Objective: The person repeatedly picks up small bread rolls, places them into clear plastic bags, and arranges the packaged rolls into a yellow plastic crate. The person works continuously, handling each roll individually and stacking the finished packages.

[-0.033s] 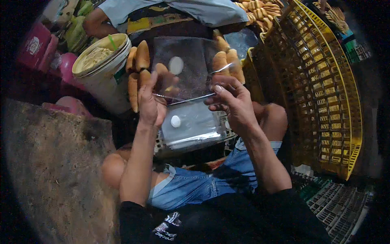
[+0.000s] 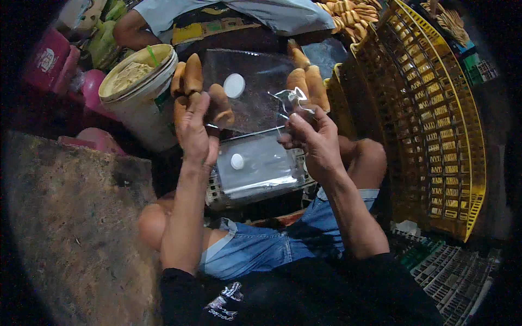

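A clear plastic bag with a round white label stretches between my hands. My left hand is closed on its left edge, close to several long bread rolls. Opposite, my right hand pinches the crumpled right corner of the bag, where the plastic shines. More rolls lie just beyond that hand. Beneath the held bag, a stack of flat clear bags, also with a round white label, rests on a crate between my knees.
To the left stands a white bucket of pale creamy spread with a green handle sticking out. A worn board covers the lower left. Tall yellow crates line the right. Bread is piled at the back, near another person's leg.
My right hand has gathered the bag's right edge into a crumpled fold. My left hand has shifted slightly left, and the bag's label looks sharper.
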The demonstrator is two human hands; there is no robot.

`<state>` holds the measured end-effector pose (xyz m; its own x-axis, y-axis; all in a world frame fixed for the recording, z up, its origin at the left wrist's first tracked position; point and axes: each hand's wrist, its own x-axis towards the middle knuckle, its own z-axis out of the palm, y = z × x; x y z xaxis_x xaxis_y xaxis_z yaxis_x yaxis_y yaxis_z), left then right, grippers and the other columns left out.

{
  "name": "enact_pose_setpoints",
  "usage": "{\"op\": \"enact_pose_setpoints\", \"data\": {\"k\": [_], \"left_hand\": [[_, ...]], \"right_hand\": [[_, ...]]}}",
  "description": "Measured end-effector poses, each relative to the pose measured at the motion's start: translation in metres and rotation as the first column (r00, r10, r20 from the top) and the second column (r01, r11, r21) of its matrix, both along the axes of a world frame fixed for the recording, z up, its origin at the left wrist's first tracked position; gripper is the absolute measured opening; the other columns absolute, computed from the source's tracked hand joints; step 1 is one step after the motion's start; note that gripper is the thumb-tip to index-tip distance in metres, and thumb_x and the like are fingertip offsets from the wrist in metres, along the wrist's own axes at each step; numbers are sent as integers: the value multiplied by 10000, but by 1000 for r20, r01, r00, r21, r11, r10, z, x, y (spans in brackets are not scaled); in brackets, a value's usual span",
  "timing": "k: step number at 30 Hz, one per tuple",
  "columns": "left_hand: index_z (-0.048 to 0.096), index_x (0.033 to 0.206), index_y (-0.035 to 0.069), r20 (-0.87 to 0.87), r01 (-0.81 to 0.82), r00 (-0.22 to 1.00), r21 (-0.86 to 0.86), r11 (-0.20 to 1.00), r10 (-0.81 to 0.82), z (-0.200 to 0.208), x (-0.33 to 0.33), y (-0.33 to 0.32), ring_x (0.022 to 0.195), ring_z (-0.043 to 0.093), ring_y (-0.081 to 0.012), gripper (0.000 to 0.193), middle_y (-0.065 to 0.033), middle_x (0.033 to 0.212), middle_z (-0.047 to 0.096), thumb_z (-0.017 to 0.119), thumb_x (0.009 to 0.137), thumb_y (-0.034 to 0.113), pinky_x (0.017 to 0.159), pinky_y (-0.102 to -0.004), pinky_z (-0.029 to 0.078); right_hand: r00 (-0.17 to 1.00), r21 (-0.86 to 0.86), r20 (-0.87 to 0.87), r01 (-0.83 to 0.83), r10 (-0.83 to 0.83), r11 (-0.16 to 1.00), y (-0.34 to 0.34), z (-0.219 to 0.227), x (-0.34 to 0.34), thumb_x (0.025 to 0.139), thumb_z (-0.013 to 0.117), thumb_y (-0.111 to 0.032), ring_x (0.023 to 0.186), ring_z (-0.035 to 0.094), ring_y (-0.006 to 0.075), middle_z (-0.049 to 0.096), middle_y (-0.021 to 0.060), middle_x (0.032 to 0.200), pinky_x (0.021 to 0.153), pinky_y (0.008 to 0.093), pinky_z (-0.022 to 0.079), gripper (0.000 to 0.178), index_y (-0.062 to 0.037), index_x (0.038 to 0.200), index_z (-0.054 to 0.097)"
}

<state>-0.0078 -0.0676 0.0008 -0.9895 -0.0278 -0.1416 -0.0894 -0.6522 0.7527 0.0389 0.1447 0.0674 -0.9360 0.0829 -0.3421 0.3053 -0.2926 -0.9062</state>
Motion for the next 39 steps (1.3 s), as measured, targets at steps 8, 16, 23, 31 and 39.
{"op": "enact_pose_setpoints", "data": {"k": [8,16,23,31,39], "left_hand": [[672,941,-9,-378,-759,635,-465,455,674,35,-36,-71,746,631,-153,353,-49,853,691,704,931,343,716,-281,506],[477,1363,81,71,-601,751,-339,724,657,-3,-29,-102,1164,511,-182,682,-54,1339,506,541,944,615,926,-304,431],[596,809,22,-234,-694,710,-393,603,664,-16,-46,-89,804,494,-96,505,-18,846,584,550,1002,486,757,-280,433],[597,1173,31,-203,-419,908,-393,819,367,0,-44,-35,837,590,-112,425,-75,1014,654,535,1019,422,786,-259,504],[430,1443,124,-172,-99,981,-74,992,85,0,-10,8,1230,554,-238,636,-87,1413,501,566,961,516,919,-410,554]], "right_hand": [[880,313,-428,-68,205,947,-54,-64,-65,999,587,-325,549,523,100,567,25,621,504,289,466,391,-2,776,587],[915,917,-311,218,258,333,-110,-170,-86,805,770,-396,1124,560,359,632,181,1118,922,434,461,540,-16,1151,606],[942,317,-261,-122,210,941,70,-42,-74,870,645,-268,1137,602,266,548,198,1333,951,391,495,688,32,1441,406],[954,244,-249,-104,166,964,74,29,-62,896,588,-220,1161,581,268,540,204,1334,982,351,479,603,14,1428,426],[822,222,-567,92,52,971,-20,5,-57,890,711,-317,1023,631,290,648,172,1070,949,372,485,547,-34,1307,497]]}}
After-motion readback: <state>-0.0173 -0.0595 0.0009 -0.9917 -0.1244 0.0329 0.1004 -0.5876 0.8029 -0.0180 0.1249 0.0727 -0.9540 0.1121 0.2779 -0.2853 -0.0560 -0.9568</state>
